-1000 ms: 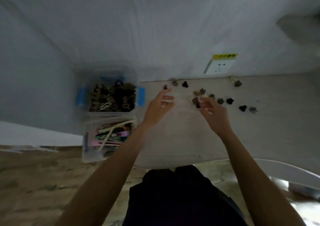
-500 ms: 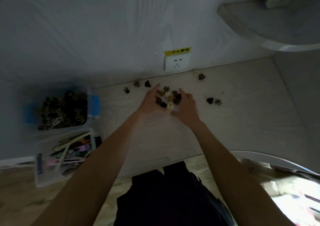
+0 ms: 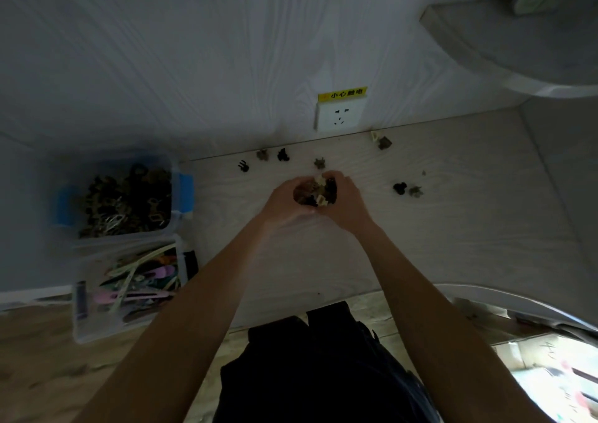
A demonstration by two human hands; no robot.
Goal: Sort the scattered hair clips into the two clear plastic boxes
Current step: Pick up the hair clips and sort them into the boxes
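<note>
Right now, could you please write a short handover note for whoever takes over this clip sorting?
Left hand and right hand: cupped together over the table, holding a bunch of small claw clips between them.
Far box, blue latches: already heaped with small claw clips.
Near box: long flat clips.
Left: tip the handful into the far box, then gather the loose clips by the wall, under the socket and at the right.

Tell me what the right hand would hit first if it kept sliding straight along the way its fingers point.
Probably the left hand: the right hand cups the pile of small clips against it, fingertips nearly touching it.
</note>
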